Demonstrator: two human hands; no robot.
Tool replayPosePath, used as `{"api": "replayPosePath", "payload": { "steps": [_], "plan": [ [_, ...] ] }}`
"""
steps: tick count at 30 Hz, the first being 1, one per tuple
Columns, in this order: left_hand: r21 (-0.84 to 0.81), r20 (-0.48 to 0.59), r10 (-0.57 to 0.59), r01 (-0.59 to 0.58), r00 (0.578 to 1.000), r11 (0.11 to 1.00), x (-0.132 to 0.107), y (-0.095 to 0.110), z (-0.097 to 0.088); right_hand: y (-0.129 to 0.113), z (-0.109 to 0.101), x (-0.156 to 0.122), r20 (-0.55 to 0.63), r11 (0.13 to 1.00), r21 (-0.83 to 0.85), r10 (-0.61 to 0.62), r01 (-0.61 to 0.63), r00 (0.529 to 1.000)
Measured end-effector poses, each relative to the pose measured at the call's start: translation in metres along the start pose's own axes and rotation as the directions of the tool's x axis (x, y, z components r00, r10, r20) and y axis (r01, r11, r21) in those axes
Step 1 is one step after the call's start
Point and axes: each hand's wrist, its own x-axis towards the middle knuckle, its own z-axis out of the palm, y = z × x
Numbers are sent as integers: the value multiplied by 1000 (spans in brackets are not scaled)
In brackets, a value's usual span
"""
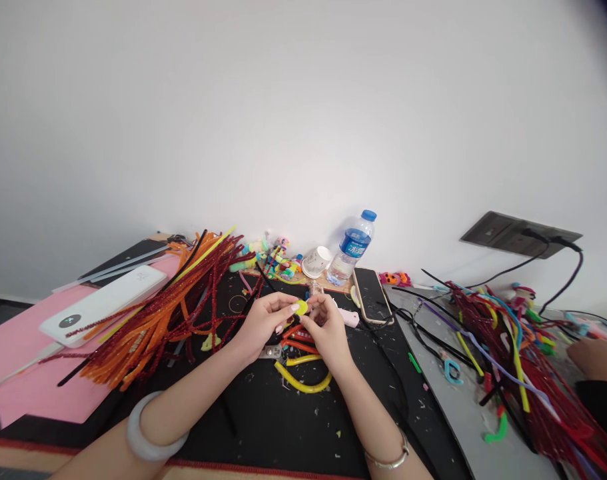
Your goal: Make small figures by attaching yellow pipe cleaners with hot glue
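Note:
A small round yellow piece (301,307), perhaps a coiled pipe cleaner, is pinched between both hands above the black mat. My left hand (269,320) grips its left side with thumb and forefinger. From the right, my right hand (328,328) closes thumb and fingers on its other edge. Beneath the hands lie red-orange pipe cleaners (300,346), partly hidden by my fingers. A bent yellow pipe cleaner (306,389) curves across the mat just in front of them.
Bundled orange and red pipe cleaners (148,333) and a white power bank (103,307) lie left on pink sheets (13,363). A water bottle (353,248), paper cup (316,262) and phone (373,296) are behind. Rightward are more pipe cleaners (543,393) and another person's arm (596,360).

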Motion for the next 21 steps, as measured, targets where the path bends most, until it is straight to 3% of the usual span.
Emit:
{"api": "replayPosePath", "payload": {
  "steps": [11,21],
  "plan": [
    [34,16,-3,3,1000,999,1,-1,-1,-5,-3,0,11,995,-87,-48,49,999],
    [1,42,-14,14,999,1000,3,-6,-4,-6,-4,-1,13,997,-69,-32,33,999]
  ]
}}
